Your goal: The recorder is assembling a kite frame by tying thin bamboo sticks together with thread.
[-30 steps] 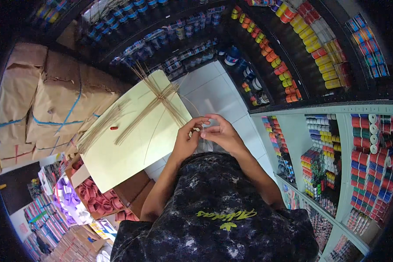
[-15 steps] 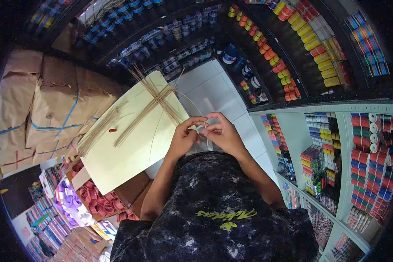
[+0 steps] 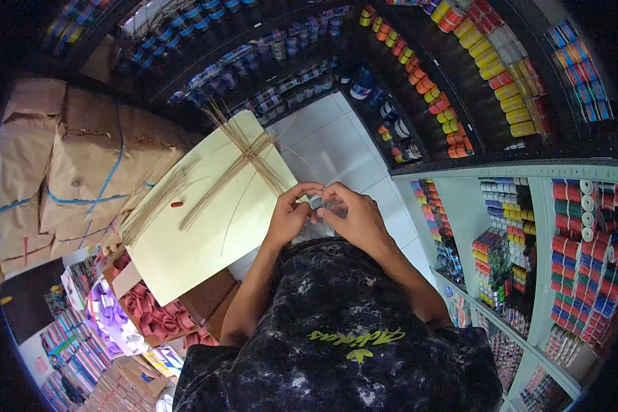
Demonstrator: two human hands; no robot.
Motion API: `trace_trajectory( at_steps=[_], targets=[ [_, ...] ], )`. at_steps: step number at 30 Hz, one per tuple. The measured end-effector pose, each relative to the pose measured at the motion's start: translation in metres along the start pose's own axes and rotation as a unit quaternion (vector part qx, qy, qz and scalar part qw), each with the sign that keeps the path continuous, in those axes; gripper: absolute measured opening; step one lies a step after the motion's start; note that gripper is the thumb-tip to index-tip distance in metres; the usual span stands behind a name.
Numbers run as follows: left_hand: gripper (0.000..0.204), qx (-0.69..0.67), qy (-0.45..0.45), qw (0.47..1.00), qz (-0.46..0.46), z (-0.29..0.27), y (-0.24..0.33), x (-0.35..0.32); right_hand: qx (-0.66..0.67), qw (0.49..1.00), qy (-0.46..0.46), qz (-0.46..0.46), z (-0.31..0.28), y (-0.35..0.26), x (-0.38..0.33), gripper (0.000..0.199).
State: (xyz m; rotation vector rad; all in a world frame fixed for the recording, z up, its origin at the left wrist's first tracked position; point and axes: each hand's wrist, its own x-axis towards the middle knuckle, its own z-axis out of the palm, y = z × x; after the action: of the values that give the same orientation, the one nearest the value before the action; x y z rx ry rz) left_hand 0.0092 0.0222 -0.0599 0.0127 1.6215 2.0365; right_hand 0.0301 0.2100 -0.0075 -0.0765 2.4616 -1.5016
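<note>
My left hand (image 3: pixel 290 218) and my right hand (image 3: pixel 356 218) are close together in front of my chest, fingers bent in pinches. A thin cane strand (image 3: pixel 305 162) curves from the woven cross down to them, faint against the floor; its end among my fingers is hard to see. The cross (image 3: pixel 248 152), made of thin tan canes laid over and under each other, lies on a cream board (image 3: pixel 213 250) to the left. Beside it are a bundle of loose canes (image 3: pixel 159 199) and a small red-brown piece (image 3: pixel 177 204).
Big paper-wrapped bundles tied with blue cord (image 3: pixel 82 165) stand at the left. Below the board, a cardboard box holds pink rolls (image 3: pixel 154 309). Shelves of coloured spools (image 3: pixel 498 62) line the far side and right. Pale floor tiles (image 3: pixel 336 137) show beyond my hands.
My right fingers have shifted and curled closer to the left hand. The strand between board and hands shows fainter. A loose cane tip on the board has swung slightly left.
</note>
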Motion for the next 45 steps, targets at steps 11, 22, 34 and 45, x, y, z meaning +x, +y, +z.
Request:
trace_trajectory(
  at_steps=[11, 22, 34, 45],
  targets=[
    [0.05, -0.028, 0.005, 1.0, -0.012, 0.002, -0.008, -0.004, -0.158, 0.984, 0.006, -0.087, 0.011, 0.003, -0.005, 0.019],
    [0.048, -0.023, 0.016, 1.0, -0.002, 0.002, -0.007, -0.008, -0.159, 0.98, 0.018, -0.121, 0.012, 0.005, -0.004, 0.011],
    [0.024, 0.009, 0.05, 0.999, 0.006, 0.002, -0.015, -0.006, 0.103, 0.99, 0.067, -0.074, 0.006, 0.012, -0.006, 0.01],
    [0.015, -0.11, 0.088, 0.988, -0.063, 0.001, -0.017, -0.005, 0.393, 0.915, 0.091, 0.019, 0.004, 0.027, -0.013, 0.011]
  ],
)
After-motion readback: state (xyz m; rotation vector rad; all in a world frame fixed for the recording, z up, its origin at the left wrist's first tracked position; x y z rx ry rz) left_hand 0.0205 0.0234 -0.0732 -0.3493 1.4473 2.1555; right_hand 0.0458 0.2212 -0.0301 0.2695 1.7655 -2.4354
